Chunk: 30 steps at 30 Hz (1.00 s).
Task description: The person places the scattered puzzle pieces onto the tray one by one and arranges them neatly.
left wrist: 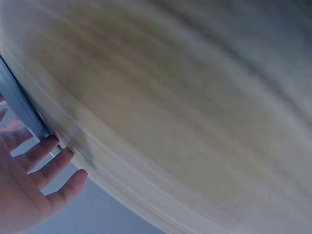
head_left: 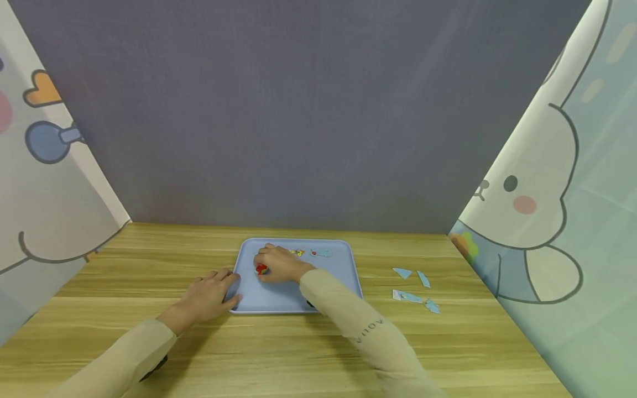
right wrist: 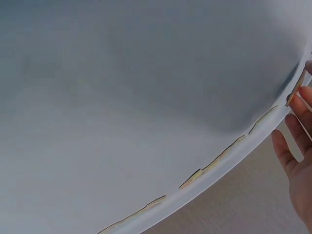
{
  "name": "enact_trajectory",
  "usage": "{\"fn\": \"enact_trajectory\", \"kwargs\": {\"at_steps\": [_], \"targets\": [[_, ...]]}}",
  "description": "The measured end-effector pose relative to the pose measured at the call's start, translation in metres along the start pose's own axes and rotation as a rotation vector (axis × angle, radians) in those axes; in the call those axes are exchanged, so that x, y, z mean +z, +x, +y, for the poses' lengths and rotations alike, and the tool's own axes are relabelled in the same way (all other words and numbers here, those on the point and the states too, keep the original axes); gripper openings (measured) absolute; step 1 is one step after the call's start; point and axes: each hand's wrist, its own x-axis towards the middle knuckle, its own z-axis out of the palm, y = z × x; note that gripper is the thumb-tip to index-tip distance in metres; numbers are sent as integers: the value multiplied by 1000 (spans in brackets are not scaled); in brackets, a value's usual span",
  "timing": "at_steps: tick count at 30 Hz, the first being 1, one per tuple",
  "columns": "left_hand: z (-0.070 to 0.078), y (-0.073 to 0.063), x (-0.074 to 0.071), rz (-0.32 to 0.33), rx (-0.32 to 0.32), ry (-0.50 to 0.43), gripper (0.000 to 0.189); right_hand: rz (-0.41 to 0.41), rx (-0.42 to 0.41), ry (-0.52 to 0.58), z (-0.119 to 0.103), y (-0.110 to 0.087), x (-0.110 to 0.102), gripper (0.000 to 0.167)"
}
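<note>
A pale blue tray (head_left: 283, 301) lies on the wooden table. My right hand (head_left: 280, 264) is over its left half, pinching a flat red picture puzzle piece (head_left: 261, 269) between thumb and fingers. The right wrist view shows that piece (right wrist: 298, 87) almost edge-on, low against the tray. Farther back on the tray lie a yellow piece (head_left: 297, 252) and a light blue piece with a red spot (head_left: 320, 253); my right hand hides part of that row. With its fingers spread, my left hand (head_left: 206, 297) rests at the tray's left rim (left wrist: 24, 107).
Right of the tray, several light blue pieces lie loose on the table (head_left: 318, 354), among them a triangular piece (head_left: 402, 273), a narrow piece (head_left: 423, 279) and a longer piece (head_left: 409, 297). A grey panel (head_left: 298, 121) stands behind the table, with printed cloths (head_left: 537, 232) at the sides.
</note>
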Motion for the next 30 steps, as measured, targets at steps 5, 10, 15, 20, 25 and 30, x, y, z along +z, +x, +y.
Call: {"fn": "enact_trajectory", "kwargs": {"at_steps": [5,10,15,20,25,30], "targets": [[0,0,0,-2,-2,6,50,-12,-3,-19,-1,3,2,22],[0,1,-1,-8,-7,9,50,-22,7,-17,-3,4,2,20],[0,1,-1,-7,-9,11,49,-34,21,-29,-2,6,4,21],[-1,1,1,3,-8,17,49,-26,22,-39,-2,6,6,21],[-2,2,3,8,-5,21,49,-23,22,-43,-1,6,6,20],[-1,2,2,4,-2,18,49,-28,19,-53,-2,4,6,22]]}}
